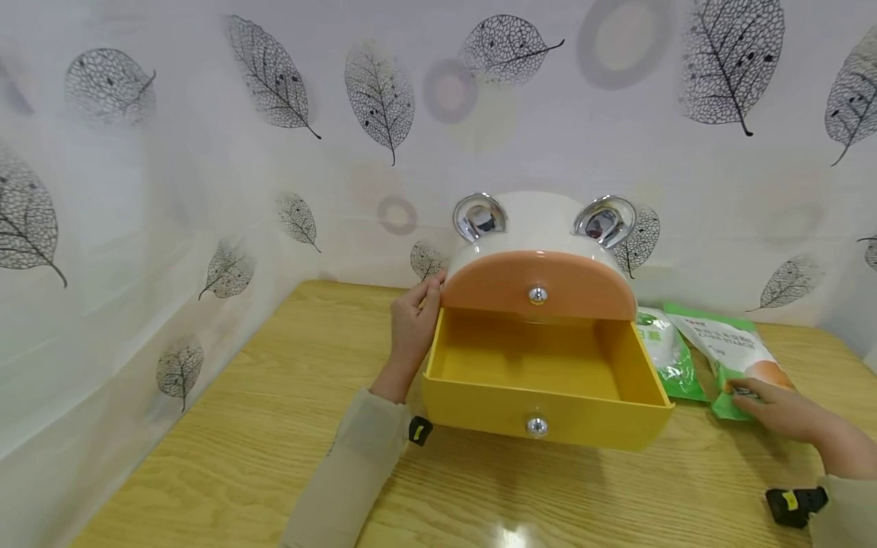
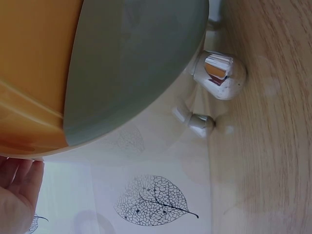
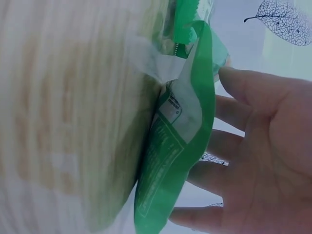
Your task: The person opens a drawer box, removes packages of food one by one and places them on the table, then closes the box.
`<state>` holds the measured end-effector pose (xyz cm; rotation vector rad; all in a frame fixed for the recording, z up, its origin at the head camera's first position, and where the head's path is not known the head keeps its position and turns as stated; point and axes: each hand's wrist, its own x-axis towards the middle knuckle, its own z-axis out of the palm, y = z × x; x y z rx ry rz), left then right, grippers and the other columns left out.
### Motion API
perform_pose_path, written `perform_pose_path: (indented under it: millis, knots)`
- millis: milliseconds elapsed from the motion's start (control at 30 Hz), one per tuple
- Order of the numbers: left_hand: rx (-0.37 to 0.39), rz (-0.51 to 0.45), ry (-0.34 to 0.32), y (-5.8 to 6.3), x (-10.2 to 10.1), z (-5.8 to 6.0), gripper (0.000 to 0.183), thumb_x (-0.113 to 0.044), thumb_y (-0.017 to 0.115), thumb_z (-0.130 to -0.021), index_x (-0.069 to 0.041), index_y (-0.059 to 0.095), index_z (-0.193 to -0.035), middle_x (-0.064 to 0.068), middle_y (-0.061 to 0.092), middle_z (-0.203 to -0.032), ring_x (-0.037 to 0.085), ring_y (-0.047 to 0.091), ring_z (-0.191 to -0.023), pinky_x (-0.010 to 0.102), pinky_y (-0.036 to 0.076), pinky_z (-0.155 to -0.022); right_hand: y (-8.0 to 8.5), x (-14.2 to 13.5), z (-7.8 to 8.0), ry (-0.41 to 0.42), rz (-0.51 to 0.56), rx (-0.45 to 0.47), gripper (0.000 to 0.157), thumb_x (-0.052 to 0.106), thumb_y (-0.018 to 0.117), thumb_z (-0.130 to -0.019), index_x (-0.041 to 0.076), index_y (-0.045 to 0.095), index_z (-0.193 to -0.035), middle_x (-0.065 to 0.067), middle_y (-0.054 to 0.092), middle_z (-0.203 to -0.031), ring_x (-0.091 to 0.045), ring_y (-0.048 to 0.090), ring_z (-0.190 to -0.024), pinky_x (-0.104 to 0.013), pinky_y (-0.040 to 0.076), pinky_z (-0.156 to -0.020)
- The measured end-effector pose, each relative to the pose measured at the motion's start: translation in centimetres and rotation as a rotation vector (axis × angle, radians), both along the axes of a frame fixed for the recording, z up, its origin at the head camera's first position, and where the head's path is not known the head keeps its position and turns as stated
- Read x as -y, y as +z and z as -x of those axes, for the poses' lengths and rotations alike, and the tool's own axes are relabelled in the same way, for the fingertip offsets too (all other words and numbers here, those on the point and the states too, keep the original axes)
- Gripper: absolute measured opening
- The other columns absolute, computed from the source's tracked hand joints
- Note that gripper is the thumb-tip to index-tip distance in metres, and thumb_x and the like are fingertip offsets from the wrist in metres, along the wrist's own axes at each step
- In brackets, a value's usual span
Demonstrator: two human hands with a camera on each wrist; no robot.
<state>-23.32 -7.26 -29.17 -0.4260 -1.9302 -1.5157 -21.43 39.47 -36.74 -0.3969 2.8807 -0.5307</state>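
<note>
A frog-like storage box (image 1: pixel 537 221) with a white domed top and an orange upper front stands at the back of the table. Its lower yellow drawer (image 1: pixel 479 407) is pulled out, and the bare drawer floor shows. My left hand (image 1: pixel 414 323) rests against the box's left side, fingertips touching the rim of its shell (image 2: pixel 48 155). Over at the right, my right hand (image 1: pixel 781 411) lies on the near end of a green-and-white corn starch bag (image 1: pixel 719 342). In the right wrist view, its relaxed, spread fingers are beside the bag's green edge (image 3: pixel 207 97).
A second green-and-white packet (image 1: pixel 661 350) lies between the box and the corn starch bag, partly hidden by the drawer. Round silver feet (image 2: pixel 222 75) hold the box off the wooden table (image 1: pixel 260 426). A leaf-patterned curtain (image 1: pixel 384 99) hangs behind.
</note>
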Motion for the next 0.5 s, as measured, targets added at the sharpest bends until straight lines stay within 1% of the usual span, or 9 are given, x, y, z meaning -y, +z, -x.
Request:
perform_pose_path:
  millis: [100,300,400,500]
  knots:
    - [0.001,-0.006,-0.009,0.0,0.0,0.0,0.023,0.001,0.046,-0.089,0.013,0.058,-0.104,0.024,0.058,-0.105,0.033,0.054,-0.101,0.039,0.044,-0.085,0.3,0.2,0.0,-0.022,-0.011,-0.001,0.044,0.018,0.033,-0.097,-0.023,0.036,-0.113,-0.048,0.034,-0.110,-0.063,0.032,-0.097,-0.064,0.033,-0.073]
    - [0.005,-0.010,-0.019,-0.1,0.0,0.1,0.024,0.000,0.046,-0.089,0.014,0.058,-0.105,0.024,0.057,-0.105,0.032,0.054,-0.102,0.038,0.044,-0.086,1.7,1.3,-0.1,-0.081,-0.066,-0.049,0.054,0.029,0.033,-0.097,-0.021,0.035,-0.115,-0.046,0.031,-0.112,-0.063,0.032,-0.096,-0.064,0.034,-0.072]
    - [0.005,-0.011,-0.018,-0.1,0.1,0.1,0.024,0.000,0.046,-0.089,0.014,0.058,-0.105,0.024,0.057,-0.106,0.032,0.054,-0.102,0.038,0.044,-0.086,2.5,2.3,-0.3,-0.098,-0.061,-0.079,0.056,0.031,0.035,-0.096,-0.021,0.033,-0.117,-0.046,0.032,-0.113,-0.061,0.033,-0.097,-0.064,0.035,-0.073]
    - [0.010,-0.011,-0.017,-0.1,0.1,0.0,0.024,0.000,0.046,-0.090,0.013,0.058,-0.105,0.023,0.057,-0.106,0.032,0.054,-0.103,0.038,0.044,-0.086,3.5,3.4,-0.6,-0.097,-0.050,-0.132,0.055,0.030,0.037,-0.095,-0.021,0.033,-0.118,-0.045,0.034,-0.114,-0.059,0.037,-0.097,-0.062,0.037,-0.072]
